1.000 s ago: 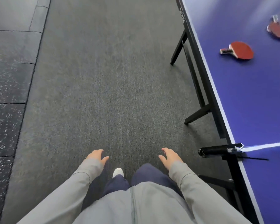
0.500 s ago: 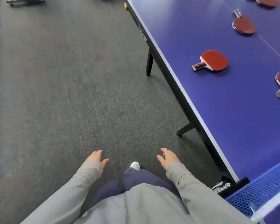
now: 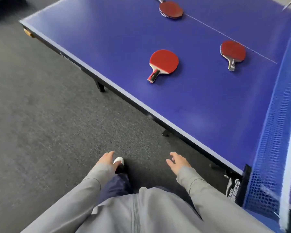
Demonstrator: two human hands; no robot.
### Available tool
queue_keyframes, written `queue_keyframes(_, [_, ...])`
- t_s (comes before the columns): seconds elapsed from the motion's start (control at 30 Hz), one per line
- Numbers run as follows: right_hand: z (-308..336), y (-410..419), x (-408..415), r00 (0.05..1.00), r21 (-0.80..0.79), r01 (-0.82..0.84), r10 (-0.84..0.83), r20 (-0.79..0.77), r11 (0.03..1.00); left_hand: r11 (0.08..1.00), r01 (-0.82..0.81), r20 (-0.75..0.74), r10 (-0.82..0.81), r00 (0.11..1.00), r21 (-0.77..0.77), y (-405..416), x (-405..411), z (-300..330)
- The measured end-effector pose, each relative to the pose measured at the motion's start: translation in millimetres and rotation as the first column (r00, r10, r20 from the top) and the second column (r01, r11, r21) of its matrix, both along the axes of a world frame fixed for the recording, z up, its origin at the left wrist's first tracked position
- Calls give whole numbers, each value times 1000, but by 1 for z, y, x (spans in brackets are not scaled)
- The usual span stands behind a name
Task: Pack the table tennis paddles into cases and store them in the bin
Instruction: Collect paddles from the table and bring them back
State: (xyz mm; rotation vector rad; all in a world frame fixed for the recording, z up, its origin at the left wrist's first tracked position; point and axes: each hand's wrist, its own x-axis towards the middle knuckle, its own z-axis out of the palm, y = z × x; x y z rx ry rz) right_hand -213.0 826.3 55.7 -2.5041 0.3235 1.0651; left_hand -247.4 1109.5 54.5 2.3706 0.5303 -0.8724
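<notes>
Left hand [image 3: 106,159] and right hand [image 3: 178,163] hung over dark carpet [image 3: 45,125], fingers loose, nothing held. Table edge [image 3: 124,91] ran diagonally ahead of the right hand. Blue tabletop [image 3: 200,101] lay bare between that edge and the nearest paddle [image 3: 163,62]. Second paddle [image 3: 233,52] sat well apart to its right; a third paddle [image 3: 170,9] farther back. Net [image 3: 272,140] walled off the right side.

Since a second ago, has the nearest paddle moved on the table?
No. The nearest paddle keeps its place beside the table's white edge line; only the camera turned.
</notes>
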Motion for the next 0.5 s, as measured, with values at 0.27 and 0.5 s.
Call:
queue_keyframes(0.27, [22,23,30,915,26,380,-380,134,925,964,260,151,-250,957,-56,11,152,26])
queue_keyframes(0.5, [39,-16,93,751,115,592,-598,281,798,951,296,282,-262,923,-84,-39,267,38])
